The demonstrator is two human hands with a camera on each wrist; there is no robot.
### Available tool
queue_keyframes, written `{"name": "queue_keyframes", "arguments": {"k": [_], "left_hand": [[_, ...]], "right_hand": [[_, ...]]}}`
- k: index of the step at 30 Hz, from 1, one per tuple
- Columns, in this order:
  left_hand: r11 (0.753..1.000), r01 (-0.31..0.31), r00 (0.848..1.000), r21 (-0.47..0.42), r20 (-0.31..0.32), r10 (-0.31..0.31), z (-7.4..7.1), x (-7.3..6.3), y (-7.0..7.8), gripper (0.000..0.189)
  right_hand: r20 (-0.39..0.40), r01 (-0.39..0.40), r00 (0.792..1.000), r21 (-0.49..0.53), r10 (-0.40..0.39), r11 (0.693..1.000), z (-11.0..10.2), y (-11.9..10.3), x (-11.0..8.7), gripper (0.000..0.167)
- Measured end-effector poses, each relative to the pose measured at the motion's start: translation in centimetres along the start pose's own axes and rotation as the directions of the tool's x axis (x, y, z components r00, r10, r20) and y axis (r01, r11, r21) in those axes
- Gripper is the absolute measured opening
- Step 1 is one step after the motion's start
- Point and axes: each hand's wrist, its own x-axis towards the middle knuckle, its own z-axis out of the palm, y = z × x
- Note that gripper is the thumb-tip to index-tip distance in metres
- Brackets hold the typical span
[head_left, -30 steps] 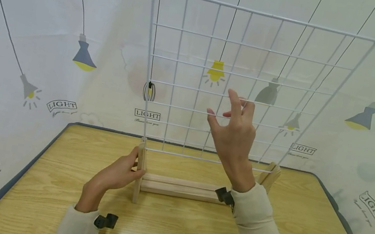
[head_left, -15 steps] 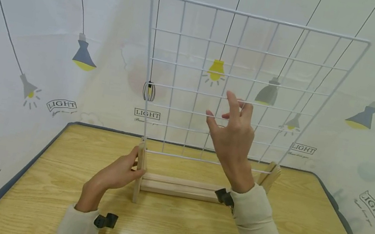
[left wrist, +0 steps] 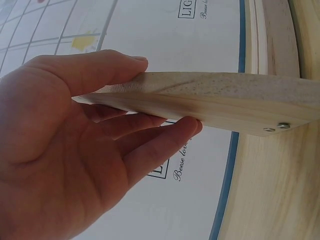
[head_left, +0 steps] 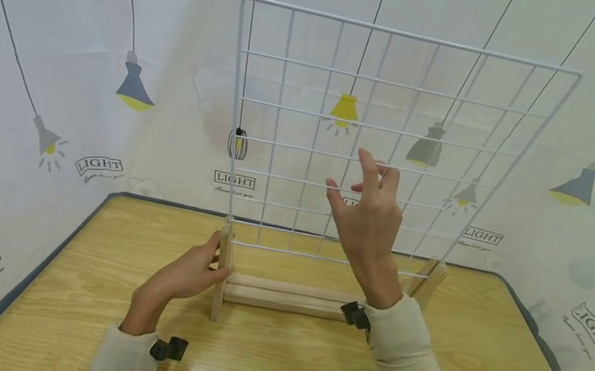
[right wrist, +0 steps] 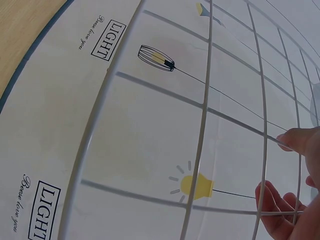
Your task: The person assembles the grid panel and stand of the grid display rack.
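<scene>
In the head view my left hand (head_left: 193,273) holds the upright side piece of a wooden stand (head_left: 291,300). Its thumb lies on one face of the board (left wrist: 210,85) and its fingers on the other, as the left wrist view shows. A white wire grid panel (head_left: 279,106) rises from between the stand's two sides, leaning at a slant. My right hand (head_left: 367,222) grips the panel around its middle, with fingers curled at the wires; the right wrist view shows the thumb and fingertips (right wrist: 270,200) against them. Some right fingers are hidden behind the hand.
The stand rests on a wood-grain table (head_left: 269,363) with a dark blue edge. White sheeting (head_left: 175,147) printed with lamps surrounds the table at the back and sides. Two screw heads (left wrist: 283,125) show low on the left side piece.
The wire grid panel's top edge has sunk in the head view and looks a little narrower; its bottom wire is slightly lower. My right hand moved down slightly with it. The left hand stayed put.
</scene>
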Motion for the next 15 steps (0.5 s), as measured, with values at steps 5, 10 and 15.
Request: {"name": "queue_keyframes", "arguments": {"k": [5,10,15], "left_hand": [[1.0,-0.002,1.0,0.004,-0.002,0.002,-0.03,0.0,-0.05,0.071],[1.0,0.004,1.0,0.0,0.001,-0.004,-0.05,-0.03,0.0,0.071],[1.0,0.002,1.0,-0.004,0.006,-0.002,-0.06,-0.05,0.01,0.07]], "right_hand": [[-0.004,0.0,1.0,0.003,0.0,1.0,0.02,0.07,-0.09,0.058],[0.0,-0.002,1.0,0.002,0.002,1.0,-0.03,0.09,-0.18,0.057],[0.001,-0.002,1.0,-0.001,0.002,1.0,-0.04,0.1,-0.25,0.057]]}}
